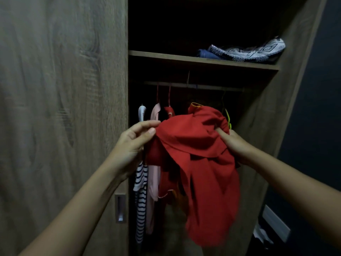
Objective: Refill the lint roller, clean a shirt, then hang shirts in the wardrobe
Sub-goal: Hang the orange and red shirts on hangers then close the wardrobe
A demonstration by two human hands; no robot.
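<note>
Both forearms reach in from the bottom corners, bare, converging on a red shirt (199,156) held up at frame centre.

Left hand (132,145): at 9 o'clock of the shirt, thumb and forefinger pinched closed on an edge of the red cloth, the other fingers curled behind. Right hand (234,145): at 3 o'clock of the shirt, closed into the bunched fabric, thumb pressed into a fold, most fingers hidden behind the cloth.

Shirt: crumpled between the two hands, the lower part hanging loose toward 6 o'clock and blurred. An orange-yellow bit (195,104) pokes out at its top, 12 o'clock; cannot tell what it is. A green hanger (227,117) shows at 1 o'clock, just behind the right-hand edge of the shirt; whether the shirt is on it cannot be told.

Behind the shirt: open wardrobe (287,74), dark inside. A rail (203,86) runs across at 12 o'clock above the hands. Hanging from it, at 10 to 11 o'clock: a pink garment (154,174) and another red garment (168,112) on red hooks. A striped top (140,200) hangs furthest left, toward 8 o'clock, under a white hanger (142,112).

Above the rail, a shelf (166,56) holds folded patterned cloth (254,50) at 1 o'clock, lying on something blue (206,53).

Closed wood-grain door (64,89) fills 9 o'clock, with a recessed metal handle (120,207) at 7 o'clock.
</note>
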